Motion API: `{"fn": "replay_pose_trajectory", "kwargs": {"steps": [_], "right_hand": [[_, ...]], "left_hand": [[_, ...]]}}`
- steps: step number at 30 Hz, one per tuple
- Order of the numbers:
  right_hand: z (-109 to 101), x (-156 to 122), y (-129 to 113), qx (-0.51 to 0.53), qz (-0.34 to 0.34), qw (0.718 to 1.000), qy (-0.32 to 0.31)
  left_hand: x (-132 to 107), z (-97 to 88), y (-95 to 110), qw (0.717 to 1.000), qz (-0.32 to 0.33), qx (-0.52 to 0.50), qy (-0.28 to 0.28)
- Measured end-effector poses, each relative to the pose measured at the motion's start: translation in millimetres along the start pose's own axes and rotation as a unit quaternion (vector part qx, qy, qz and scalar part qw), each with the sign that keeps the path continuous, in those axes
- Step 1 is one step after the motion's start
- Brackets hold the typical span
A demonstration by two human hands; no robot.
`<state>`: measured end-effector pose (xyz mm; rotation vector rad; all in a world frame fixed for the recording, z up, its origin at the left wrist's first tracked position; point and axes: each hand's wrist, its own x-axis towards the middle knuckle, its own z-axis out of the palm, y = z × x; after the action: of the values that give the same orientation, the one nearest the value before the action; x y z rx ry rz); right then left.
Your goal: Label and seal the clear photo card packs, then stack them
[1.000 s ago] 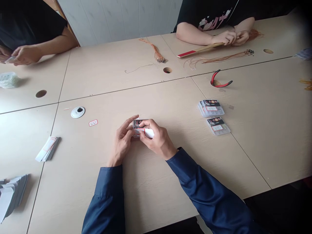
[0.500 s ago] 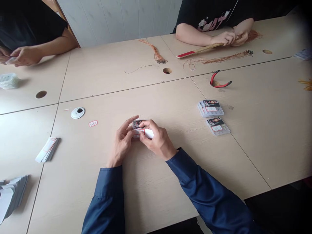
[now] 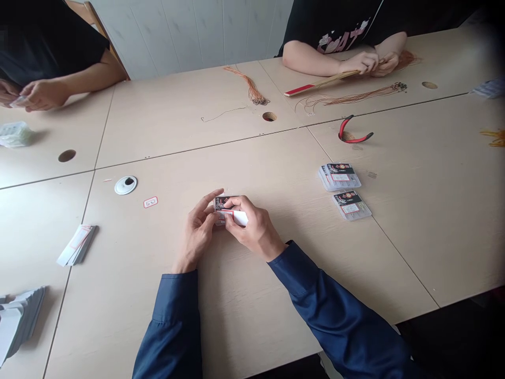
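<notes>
**Case and slip met between two hands**

A clear plastic case (image 3: 221,203) with a black printed label was over the desk (image 3: 244,305), in front of the person; whether it touched the surface could not be told. The left hand (image 3: 198,230) had its fingers clamped on the case's left side, the thumb low and the forefinger reaching up to the top edge. The right hand (image 3: 257,227) had its fingers pinched on a white slip (image 3: 240,218) with a red-edged sticker, across the lower front of the case.

Left of the case lay a small red-bordered label (image 3: 150,202), and past it a white round cap (image 3: 120,187). Farther left and nearer the person than the case were a few fanned strips (image 3: 77,245), then a thick pile of cards (image 3: 23,321).

Right of the case lay a similar single case (image 3: 352,205), with a stack of cases (image 3: 341,177) just beyond it. Beyond these, as seen from the case, red-handled pliers (image 3: 357,140) stood in a desk hole.

Well beyond the case lay a bundle of orange cords (image 3: 254,90). To its right, a co-worker's hands (image 3: 362,63) held a red-ended stick (image 3: 300,90). Far left beyond the case, another co-worker's hand (image 3: 48,95) held something clear.
</notes>
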<state>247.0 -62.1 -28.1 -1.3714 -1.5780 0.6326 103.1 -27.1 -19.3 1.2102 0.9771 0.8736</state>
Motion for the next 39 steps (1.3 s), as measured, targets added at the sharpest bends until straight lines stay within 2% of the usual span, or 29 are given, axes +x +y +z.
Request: {"fn": "replay_pose_trajectory", "kwargs": {"steps": [24, 35, 39], "right_hand": [[-0.4, 0.9, -2.0, 0.004, 0.006, 1.0, -0.002], [0.6, 0.2, -0.3, 0.001, 0.02, 1.0, -0.01], [0.2, 0.8, -0.8, 0.004, 0.008, 1.0, -0.002]], "left_hand": [[-0.6, 2.6, 2.9, 1.0, -0.005, 0.002, 0.008], [-0.1, -0.6, -0.4, 1.0, -0.01, -0.018, -0.006], [0.7, -3.6, -4.5, 0.998, -0.013, -0.065, -0.017]]}}
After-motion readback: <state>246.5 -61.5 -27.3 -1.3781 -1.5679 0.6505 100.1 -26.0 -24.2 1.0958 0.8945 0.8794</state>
